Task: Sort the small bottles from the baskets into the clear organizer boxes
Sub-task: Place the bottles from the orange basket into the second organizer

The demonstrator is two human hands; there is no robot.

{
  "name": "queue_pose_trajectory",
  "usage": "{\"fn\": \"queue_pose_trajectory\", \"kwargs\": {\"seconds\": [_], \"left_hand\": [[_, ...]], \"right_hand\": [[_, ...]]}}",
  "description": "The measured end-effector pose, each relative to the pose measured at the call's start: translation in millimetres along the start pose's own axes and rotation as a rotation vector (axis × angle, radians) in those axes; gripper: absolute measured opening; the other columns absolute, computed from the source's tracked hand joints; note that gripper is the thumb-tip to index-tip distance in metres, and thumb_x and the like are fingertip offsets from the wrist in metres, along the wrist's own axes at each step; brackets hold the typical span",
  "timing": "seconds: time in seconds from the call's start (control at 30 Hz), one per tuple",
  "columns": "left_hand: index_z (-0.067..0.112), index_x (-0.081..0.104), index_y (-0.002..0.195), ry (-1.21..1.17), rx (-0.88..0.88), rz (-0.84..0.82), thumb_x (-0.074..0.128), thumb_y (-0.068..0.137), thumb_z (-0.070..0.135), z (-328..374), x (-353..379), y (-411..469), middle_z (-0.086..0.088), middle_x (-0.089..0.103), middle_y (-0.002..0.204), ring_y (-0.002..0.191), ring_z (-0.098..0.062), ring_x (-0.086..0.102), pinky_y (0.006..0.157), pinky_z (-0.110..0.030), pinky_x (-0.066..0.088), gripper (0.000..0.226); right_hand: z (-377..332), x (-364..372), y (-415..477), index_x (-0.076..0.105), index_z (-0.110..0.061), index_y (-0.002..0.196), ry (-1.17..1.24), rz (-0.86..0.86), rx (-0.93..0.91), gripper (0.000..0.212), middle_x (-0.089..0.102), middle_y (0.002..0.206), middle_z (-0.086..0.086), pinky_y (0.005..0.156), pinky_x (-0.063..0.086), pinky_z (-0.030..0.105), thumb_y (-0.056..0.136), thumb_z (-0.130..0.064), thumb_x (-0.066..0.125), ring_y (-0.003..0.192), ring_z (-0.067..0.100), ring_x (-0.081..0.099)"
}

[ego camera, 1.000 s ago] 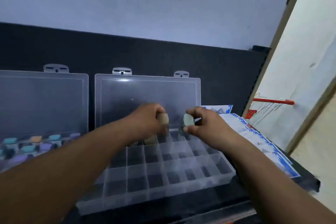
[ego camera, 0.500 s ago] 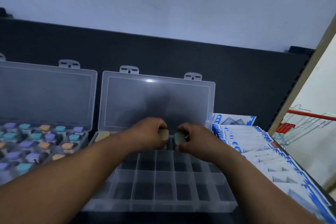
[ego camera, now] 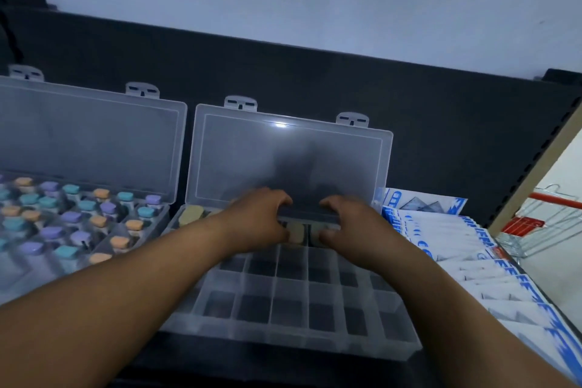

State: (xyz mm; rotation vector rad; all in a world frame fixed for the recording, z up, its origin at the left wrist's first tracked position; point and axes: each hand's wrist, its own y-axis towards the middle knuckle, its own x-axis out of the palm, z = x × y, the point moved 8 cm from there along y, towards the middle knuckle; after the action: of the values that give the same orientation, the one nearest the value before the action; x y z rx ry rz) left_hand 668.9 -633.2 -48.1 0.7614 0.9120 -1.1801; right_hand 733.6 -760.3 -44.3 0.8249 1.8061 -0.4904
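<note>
1. Directly beneath the fingers sits the open clear organizer box (ego camera: pixel 283 340), with its lid upright behind the fingertips.
2. Left of the fingers, a second organizer box (ego camera: pixel 91 138) holds small bottles (ego camera: pixel 52 231) capped purple, teal and orange.
3. Left hand (ego camera: pixel 258 220): the curled fingers and thumb pinch a beige-capped bottle (ego camera: pixel 296 235) in the back row.
4. Right hand (ego camera: pixel 352 224): the fingers curl just beside it, but whether they grip anything cannot be told.
5. That bottle's cap is squarish and pale beige.
</note>
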Motion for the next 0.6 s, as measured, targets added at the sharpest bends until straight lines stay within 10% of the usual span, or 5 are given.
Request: {"fn": "queue_pose_trajectory", "kwargs": {"seconds": [0.3,0.6], "left_hand": [[0.029,0.034,0.142,0.488,0.101,0.266,0.052,0.089,0.042,-20.6,-65.1,-70.6,0.002,0.036,0.146,0.135,-0.019,0.031,0.11,-0.036,0.02,0.057],[0.025,0.019,0.149,0.602,-0.157,0.351,0.045,0.09,0.057,-146.0,-150.4,-216.0,-0.003,0.019,0.157,0.143,-0.021,0.019,0.113,-0.037,0.015,0.072]], "right_hand": [[-89.2,8.4,-14.3,0.022,-0.027,0.152,-0.275,0.032,-0.15,0.074,0.014,0.16,0.001,0.118,0.02,0.043,0.09,-0.047,0.057,0.146,0.024,0.015],[-271.2,53.2,-33.6,0.015,-0.026,0.153,-0.263,0.019,-0.336,0.081,0.011,0.162,0.003,0.119,0.017,0.043,0.089,-0.056,0.053,0.147,0.024,0.013]]}}
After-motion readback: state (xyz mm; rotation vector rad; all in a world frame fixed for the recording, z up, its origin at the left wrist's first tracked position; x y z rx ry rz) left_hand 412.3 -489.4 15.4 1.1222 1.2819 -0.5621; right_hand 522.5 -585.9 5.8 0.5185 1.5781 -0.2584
